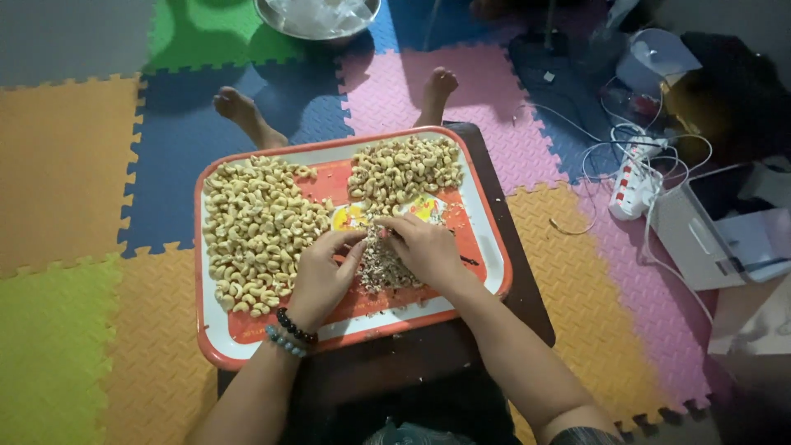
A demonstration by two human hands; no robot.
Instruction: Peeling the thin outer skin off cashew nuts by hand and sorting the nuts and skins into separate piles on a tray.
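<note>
A red and white tray (486,247) rests on a dark low stool. A big heap of pale peeled cashews (251,227) fills its left side. A browner heap of cashews (404,169) lies at the top right. Between my hands sits a small mound of skin scraps (381,265). My left hand (323,276), with bead bracelets on the wrist, pinches a cashew at its fingertips. My right hand (424,247) is curled close against it, fingers closed on something small that I cannot make out.
Coloured foam puzzle mats cover the floor. My bare feet (239,107) stick out beyond the tray. A metal bowl (317,21) stands at the top. A white power strip (633,181) with cables and grey boxes (725,239) lie to the right.
</note>
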